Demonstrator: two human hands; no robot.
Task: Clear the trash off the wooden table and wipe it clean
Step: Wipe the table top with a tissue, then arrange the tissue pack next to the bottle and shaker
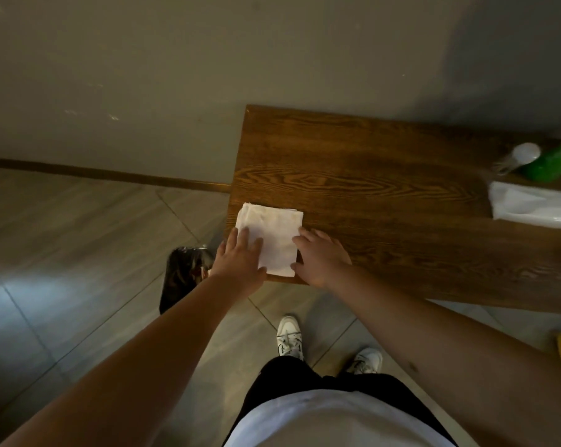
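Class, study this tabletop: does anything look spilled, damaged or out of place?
No spill or damage shows. The folded white cloth lies at the brown wooden table's near-left corner under both hands. One oddity: the green plastic bottle lies tipped over at the far right, beside a white tissue pack.

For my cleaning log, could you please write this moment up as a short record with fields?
surface: wooden table, set against the wall
cloth: white cloth, folded, flat at the table's near left corner
left hand: open, flat on the cloth's left edge
right hand: open, palm down at the cloth's right edge
left on table: green bottle and white tissue pack at the far right
on floor: black bin bag beside the table's corner
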